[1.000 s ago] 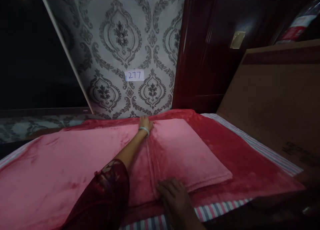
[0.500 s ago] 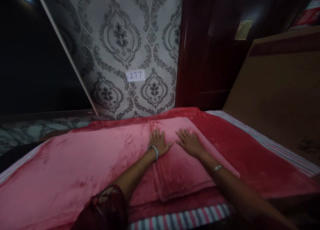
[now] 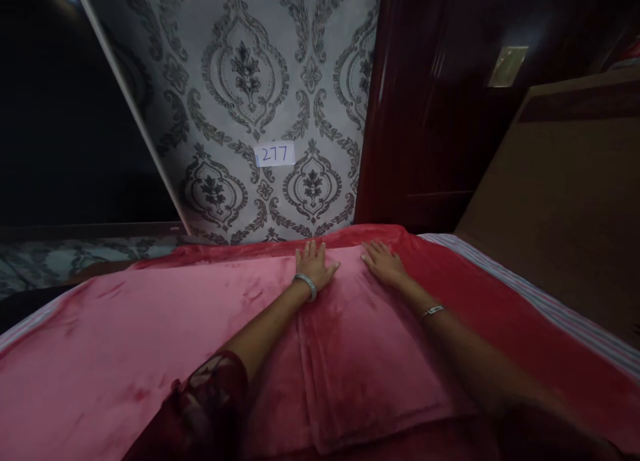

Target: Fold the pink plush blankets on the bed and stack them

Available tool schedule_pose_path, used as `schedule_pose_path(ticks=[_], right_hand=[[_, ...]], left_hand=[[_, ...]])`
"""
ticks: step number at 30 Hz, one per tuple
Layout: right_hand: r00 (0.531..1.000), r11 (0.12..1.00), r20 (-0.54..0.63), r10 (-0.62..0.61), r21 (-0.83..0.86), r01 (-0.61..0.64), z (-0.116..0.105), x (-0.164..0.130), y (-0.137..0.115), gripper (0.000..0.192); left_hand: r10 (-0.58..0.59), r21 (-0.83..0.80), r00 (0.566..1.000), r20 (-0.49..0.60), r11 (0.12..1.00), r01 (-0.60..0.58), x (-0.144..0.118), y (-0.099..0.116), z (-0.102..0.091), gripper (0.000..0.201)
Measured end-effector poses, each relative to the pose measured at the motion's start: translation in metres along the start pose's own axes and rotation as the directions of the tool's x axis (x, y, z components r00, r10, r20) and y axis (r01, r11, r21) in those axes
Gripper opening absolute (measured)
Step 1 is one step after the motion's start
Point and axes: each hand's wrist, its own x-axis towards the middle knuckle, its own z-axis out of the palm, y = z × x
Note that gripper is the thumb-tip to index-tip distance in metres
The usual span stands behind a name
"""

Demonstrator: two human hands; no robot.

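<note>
A plush pink blanket [image 3: 175,334] lies spread out, its right part folded over into a flap [image 3: 375,354]. My left hand [image 3: 314,266] rests flat near the far end of the fold's edge, fingers spread, with a bracelet at the wrist. On the flap's far right corner lies my right hand [image 3: 384,264], palm down, its fingers extended and a thin bracelet below it. Neither hand grasps anything. Red plush fabric [image 3: 480,307] shows to the right of the flap and along the far edge.
A striped cloth [image 3: 530,287] shows along the right side. Beyond it leans a large cardboard piece [image 3: 565,214]. Behind the blanket stands a patterned wall [image 3: 240,114] with a paper label [image 3: 275,154]. A dark screen [image 3: 75,127] is at left, a dark red wooden panel [image 3: 425,114] at right.
Both hands have slid away from me over the pink blanket, toward its far edge. The camera view has shifted slightly, and the striped cloth at the front is out of sight.
</note>
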Motion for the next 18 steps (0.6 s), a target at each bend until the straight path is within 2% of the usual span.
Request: schedule_pose_path(ticks=[4, 8, 18], right_hand=[[0.999, 0.999, 0.033, -0.011, -0.033, 0.012, 0.026, 0.009, 0.003, 0.057], [0.999, 1.000, 0.032, -0.007, -0.011, 0.007, 0.045, 0.011, 0.012, 0.057], [0.999, 1.000, 0.034, -0.019, 0.007, 0.019, 0.042, 0.010, 0.014, 0.058]], left_hand=[[-0.132, 0.044, 0.984, 0.116, 0.991, 0.128, 0.009, -0.016, 0.024, 0.089], [-0.147, 0.047, 0.977, 0.153, 0.989, 0.141, 0.007, -0.024, 0.037, 0.094], [-0.160, 0.047, 0.972, 0.172, 0.987, 0.154, 0.008, -0.021, 0.033, 0.093]])
